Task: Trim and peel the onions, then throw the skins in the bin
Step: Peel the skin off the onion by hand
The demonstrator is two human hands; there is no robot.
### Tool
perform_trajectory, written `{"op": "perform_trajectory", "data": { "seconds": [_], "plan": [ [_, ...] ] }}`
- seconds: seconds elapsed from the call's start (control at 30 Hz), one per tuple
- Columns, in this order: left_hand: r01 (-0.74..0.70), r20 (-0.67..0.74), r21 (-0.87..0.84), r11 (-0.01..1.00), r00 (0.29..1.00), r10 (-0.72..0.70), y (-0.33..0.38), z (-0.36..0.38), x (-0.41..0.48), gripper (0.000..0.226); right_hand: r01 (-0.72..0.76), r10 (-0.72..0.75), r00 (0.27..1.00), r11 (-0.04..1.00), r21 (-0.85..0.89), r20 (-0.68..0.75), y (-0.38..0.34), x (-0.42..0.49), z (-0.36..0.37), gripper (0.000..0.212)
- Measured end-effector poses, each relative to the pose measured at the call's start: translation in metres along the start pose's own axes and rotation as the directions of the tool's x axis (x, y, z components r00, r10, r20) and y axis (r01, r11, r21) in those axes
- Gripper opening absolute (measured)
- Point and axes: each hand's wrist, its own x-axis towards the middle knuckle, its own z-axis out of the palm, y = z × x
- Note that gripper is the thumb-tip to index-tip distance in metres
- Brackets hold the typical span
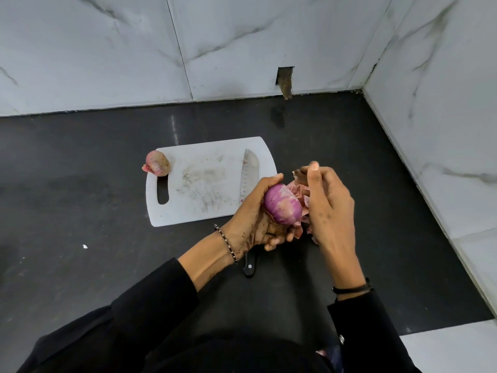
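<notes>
1. Glossy purple peeled onion [282,204] – held above the dark tabletop [80,265], just off the near right corner of the board, most of its papery outer layer off.
2. Left hand [258,222] – grip clenched around the peeled onion from below and the left, thumb on top, fingers curled under; hand speckled with dark bits.
3. Thin pink papery skins [300,192] – bunched on the right side of the peeled onion, between it and the right palm, touching both.
4. Right hand [330,205] – grip closed on the loose skins, thumb and forefinger pinched together up top on a brownish scrap; palm faces the onion.
5. Wrists – thin beaded bracelet [226,242] on the left, black band [351,288] on the right; black sleeves [150,305] on both arms.
6. White plastic cutting board [204,184] with a slot handle on its left – flat on the tabletop, surface smeared with dirt marks.
7. Steel-bladed knife [248,173] – lying on the right part of the board, tip pointing away; its black riveted handle sticks out past the near edge, partly hidden under the left hand.
8. Unpeeled pinkish onion [157,163] – resting at the far left corner of the board, overlapping its edge, well apart from the hands.
9. Small white scrap [84,246] on the tabletop, left of the arms.
10. Grey-veined white marble walls [242,44] behind and on the right.
</notes>
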Motion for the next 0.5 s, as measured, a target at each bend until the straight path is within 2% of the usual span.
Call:
{"op": "perform_trajectory", "data": {
  "seconds": [0.07,0.13,0.23,0.33,0.43,0.5],
  "plan": [
    [0.001,-0.012,-0.01,1.0,1.0,-0.002,0.003,-0.001,0.0,0.076,0.054,-0.058,0.998,0.993,-0.107,-0.032,0.003,0.003,-0.005,0.023],
    [0.009,-0.037,-0.031,0.999,0.999,-0.01,0.005,-0.003,0.002,0.073,0.07,-0.078,0.995,0.991,-0.113,-0.068,0.006,0.005,-0.009,0.009],
    [-0.007,-0.077,-0.059,0.998,0.997,0.003,0.007,-0.005,0.003,0.068,0.08,-0.089,0.99,0.994,-0.08,-0.11,0.002,0.003,-0.01,0.011],
    [-0.033,-0.095,-0.094,0.995,0.995,0.024,0.01,-0.001,0.007,0.062,0.062,-0.067,0.988,0.997,-0.043,-0.14,-0.006,-0.002,-0.006,0.026],
    [-0.019,-0.167,-0.112,0.994,0.986,0.0,0.01,0.003,0.013,0.061,0.063,-0.066,0.991,0.998,-0.026,-0.116,-0.012,-0.008,0.003,0.038],
    [-0.041,-0.251,-0.11,0.993,0.968,0.013,0.008,0.006,0.014,0.051,0.042,-0.039,0.997,0.998,0.043,-0.061,-0.015,-0.011,0.011,0.039]
  ]
}}
